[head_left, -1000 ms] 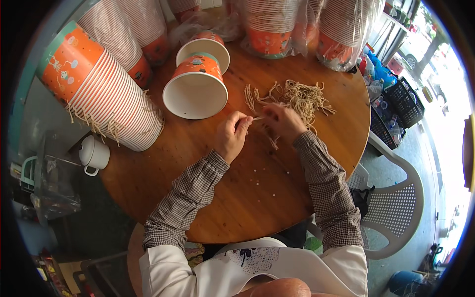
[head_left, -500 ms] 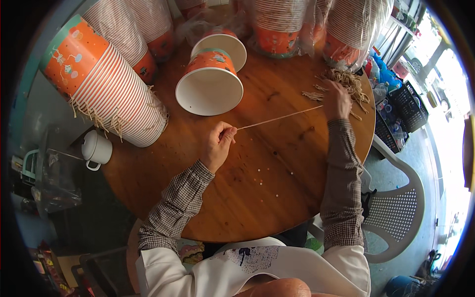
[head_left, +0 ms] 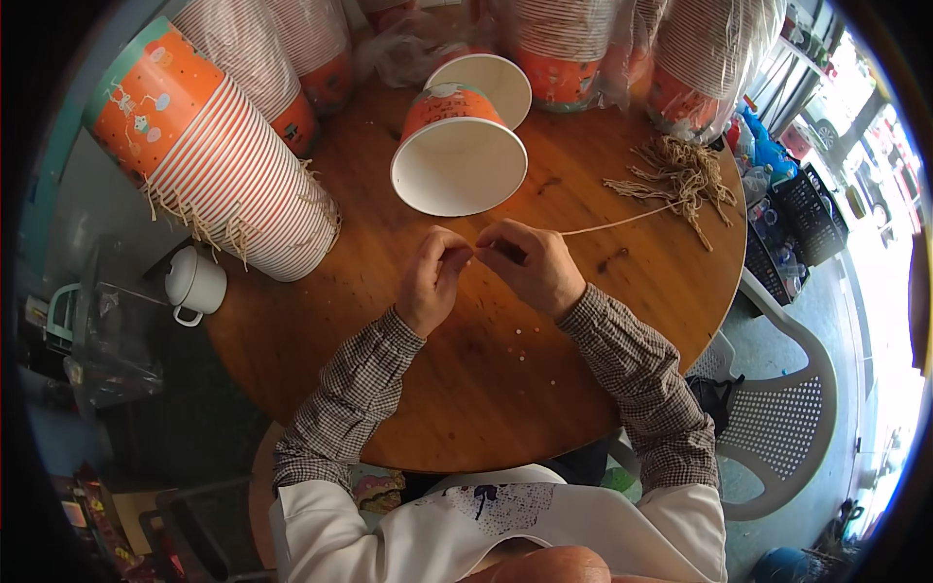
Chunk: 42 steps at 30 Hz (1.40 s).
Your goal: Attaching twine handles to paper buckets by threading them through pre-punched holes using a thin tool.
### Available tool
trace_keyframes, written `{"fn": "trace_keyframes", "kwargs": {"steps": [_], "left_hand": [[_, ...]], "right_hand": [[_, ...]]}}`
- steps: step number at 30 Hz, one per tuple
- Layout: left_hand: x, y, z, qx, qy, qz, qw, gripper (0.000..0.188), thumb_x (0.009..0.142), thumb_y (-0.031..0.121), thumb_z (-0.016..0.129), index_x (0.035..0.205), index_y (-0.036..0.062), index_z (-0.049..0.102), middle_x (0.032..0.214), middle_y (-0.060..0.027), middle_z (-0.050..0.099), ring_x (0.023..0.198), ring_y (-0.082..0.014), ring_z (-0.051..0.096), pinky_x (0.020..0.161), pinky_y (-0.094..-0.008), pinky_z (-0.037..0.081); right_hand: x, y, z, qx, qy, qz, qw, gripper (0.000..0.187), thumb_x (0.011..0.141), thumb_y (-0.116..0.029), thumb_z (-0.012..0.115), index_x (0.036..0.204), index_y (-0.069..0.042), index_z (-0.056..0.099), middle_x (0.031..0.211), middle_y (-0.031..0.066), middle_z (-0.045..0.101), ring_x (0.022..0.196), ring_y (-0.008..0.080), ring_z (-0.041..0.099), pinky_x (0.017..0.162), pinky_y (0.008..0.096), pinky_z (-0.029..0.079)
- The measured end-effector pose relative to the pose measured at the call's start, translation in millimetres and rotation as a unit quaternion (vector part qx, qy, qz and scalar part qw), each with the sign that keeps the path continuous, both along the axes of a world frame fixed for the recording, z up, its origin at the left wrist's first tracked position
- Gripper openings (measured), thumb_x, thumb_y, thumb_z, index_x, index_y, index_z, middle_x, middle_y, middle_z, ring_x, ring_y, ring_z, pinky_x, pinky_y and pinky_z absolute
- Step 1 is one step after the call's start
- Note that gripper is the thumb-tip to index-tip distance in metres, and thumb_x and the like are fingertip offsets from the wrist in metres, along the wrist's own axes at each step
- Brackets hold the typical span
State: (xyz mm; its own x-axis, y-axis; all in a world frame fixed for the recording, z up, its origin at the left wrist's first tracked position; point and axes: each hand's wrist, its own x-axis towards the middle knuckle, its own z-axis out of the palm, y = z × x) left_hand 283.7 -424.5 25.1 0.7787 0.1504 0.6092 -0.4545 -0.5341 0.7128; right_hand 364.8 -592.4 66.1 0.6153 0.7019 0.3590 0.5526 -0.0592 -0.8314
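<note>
My left hand (head_left: 433, 284) and my right hand (head_left: 534, 269) meet over the middle of the table, fingertips nearly touching. Both are closed in a pinch on the end of a beige cord (head_left: 614, 224); the part between the fingers is mostly hidden. From behind my right hand the cord runs right to a tangled pile of cords (head_left: 685, 180). Just beyond my hands an orange paper bucket (head_left: 459, 167) lies on its side, its white inside facing me. A second paper bucket (head_left: 507, 83) lies behind it.
At left leans a tall stack of nested paper buckets (head_left: 233, 165) with cords hanging out, beside a white lidded mug (head_left: 197, 284). More stacks in clear plastic (head_left: 719, 58) line the back of the round wooden table (head_left: 466, 408). A white plastic chair (head_left: 787, 418) stands at right.
My right hand has come left from the cord pile to meet my left hand. The cord now trails behind it to the pile. The two lying buckets appear shifted right.
</note>
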Motion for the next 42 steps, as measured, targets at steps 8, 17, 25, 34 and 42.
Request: {"fn": "trace_keyframes", "kwargs": {"steps": [8, 17, 25, 34, 42], "left_hand": [[21.2, 3.2, -6.3, 0.097, 0.006, -0.013, 0.995, 0.016, 0.089, -0.006, 0.058, 0.103, -0.0005, 0.056, 0.096, -0.0112, 0.059, 0.085, -0.0214, 0.063, 0.073, -0.0304, 0.053], [92.5, -17.5, -10.4, 0.133, -0.045, 0.074, 0.987, 0.044, 0.081, 0.004, 0.07, 0.12, 0.0029, 0.051, 0.113, -0.0165, 0.058, 0.105, -0.0334, 0.058, 0.088, -0.0392, 0.05], [78.3, -0.1, -14.5, 0.093, -0.01, 0.136, 0.986, 0.031, 0.085, 0.012, 0.07, 0.109, 0.0022, 0.054, 0.1, -0.0142, 0.063, 0.09, -0.0289, 0.065, 0.075, -0.037, 0.053], [53.0, -10.2, -4.2, 0.104, -0.022, 0.159, 0.982, 0.014, 0.083, 0.002, 0.063, 0.093, 0.0009, 0.053, 0.084, -0.0138, 0.058, 0.071, -0.0281, 0.062, 0.061, -0.0385, 0.051], [24.4, 9.7, -12.1, 0.137, -0.032, 0.152, 0.978, 0.009, 0.083, 0.0, 0.06, 0.089, 0.0, 0.053, 0.079, -0.0139, 0.058, 0.068, -0.027, 0.061, 0.06, -0.0347, 0.05]], "right_hand": [[29.6, -6.3, -23.2, -0.041, -0.013, 0.002, 0.999, 0.011, 0.085, -0.009, 0.064, 0.093, -0.003, 0.068, 0.076, 0.0118, 0.068, 0.067, 0.0209, 0.066, 0.064, 0.0332, 0.052], [105.2, 3.0, -48.7, 0.283, 0.187, -0.156, 0.928, 0.012, 0.096, -0.008, 0.055, 0.104, 0.001, 0.059, 0.092, 0.0065, 0.066, 0.082, 0.0096, 0.058, 0.074, 0.0247, 0.049], [66.6, 31.6, -51.8, 0.163, 0.137, -0.031, 0.977, 0.008, 0.095, -0.006, 0.054, 0.101, -0.001, 0.055, 0.094, 0.0072, 0.063, 0.089, 0.0139, 0.058, 0.082, 0.028, 0.048], [67.1, 27.6, -48.2, 0.187, 0.156, -0.071, 0.967, 0.012, 0.096, -0.011, 0.054, 0.1, 0.001, 0.055, 0.097, 0.0101, 0.064, 0.091, 0.0159, 0.06, 0.084, 0.0305, 0.049], [27.2, 13.4, -27.2, 0.161, 0.07, -0.033, 0.984, 0.013, 0.094, -0.009, 0.057, 0.1, 0.002, 0.055, 0.1, 0.0129, 0.067, 0.093, 0.019, 0.064, 0.083, 0.0328, 0.051]]}}
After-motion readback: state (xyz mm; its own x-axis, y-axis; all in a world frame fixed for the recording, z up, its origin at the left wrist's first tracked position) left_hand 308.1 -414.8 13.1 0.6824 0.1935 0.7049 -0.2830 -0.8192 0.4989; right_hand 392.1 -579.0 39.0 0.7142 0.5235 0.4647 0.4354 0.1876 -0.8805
